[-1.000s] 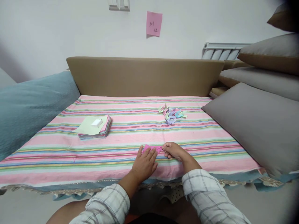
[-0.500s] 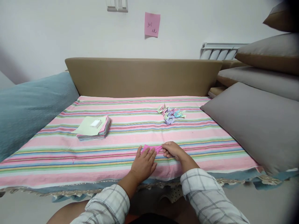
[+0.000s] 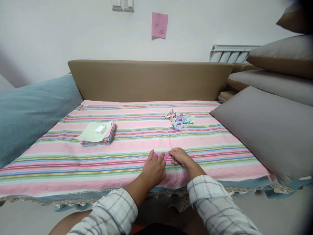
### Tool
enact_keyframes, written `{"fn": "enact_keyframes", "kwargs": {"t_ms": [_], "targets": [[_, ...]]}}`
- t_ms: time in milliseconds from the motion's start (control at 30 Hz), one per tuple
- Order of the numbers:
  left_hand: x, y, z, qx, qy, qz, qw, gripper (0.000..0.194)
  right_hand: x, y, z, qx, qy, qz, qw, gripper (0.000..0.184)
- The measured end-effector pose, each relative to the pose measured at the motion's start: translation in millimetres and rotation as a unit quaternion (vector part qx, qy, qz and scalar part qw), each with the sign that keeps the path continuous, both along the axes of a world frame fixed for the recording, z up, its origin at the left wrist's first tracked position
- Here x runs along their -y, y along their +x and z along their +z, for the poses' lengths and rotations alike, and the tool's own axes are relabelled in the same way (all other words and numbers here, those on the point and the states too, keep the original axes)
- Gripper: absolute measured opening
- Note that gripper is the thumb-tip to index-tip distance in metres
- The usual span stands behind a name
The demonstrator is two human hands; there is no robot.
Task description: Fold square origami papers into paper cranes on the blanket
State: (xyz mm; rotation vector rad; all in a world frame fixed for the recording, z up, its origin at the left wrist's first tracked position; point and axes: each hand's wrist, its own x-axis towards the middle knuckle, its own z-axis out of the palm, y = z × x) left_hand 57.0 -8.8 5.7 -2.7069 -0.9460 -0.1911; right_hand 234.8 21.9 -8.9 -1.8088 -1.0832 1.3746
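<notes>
Striped cloth (image 3: pixel 110 169) underneath. Paper stack (image 3: pixel 86 133) at 10 o'clock from pink paper (image 3: pixel 166 156), folded pieces (image 3: pixel 178 121) at 1. Left hand (image 3: pixel 153 169) at 7, fingers extended on it, ungripped; right hand (image 3: pixel 180 156) at 3, fingers pinching its end. Pink paper's on the cloth.

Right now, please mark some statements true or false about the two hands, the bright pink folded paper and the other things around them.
1. The right hand holds one end of the bright pink folded paper. True.
2. The left hand is lifted away from that paper. False: its fingers are on it.
3. The small white block lies on a pale green paper sheet. True.
4. The pink note with handwriting is on the brown padded board. False: it is on the white wall, above the board.
5. The small multicoloured folded papers are on the striped cloth. True.
</notes>
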Motion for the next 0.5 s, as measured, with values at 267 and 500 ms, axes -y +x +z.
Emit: {"fn": "enact_keyframes", "kwargs": {"t_ms": [267, 500], "targets": [[-1.2, 1.9, -4.7, 0.013, -0.018, 0.015, 1.000, 0.058, -2.3, 0.0, -2.6, 0.014, 0.006, 0.010, 1.000, 0.021], [-3.6, -5.6, -13.1, 0.032, -0.034, 0.006, 0.999, 0.056, 3.2, 7.0, -0.3, 0.029, 0.048, 0.009, 0.998, 0.020]]}}
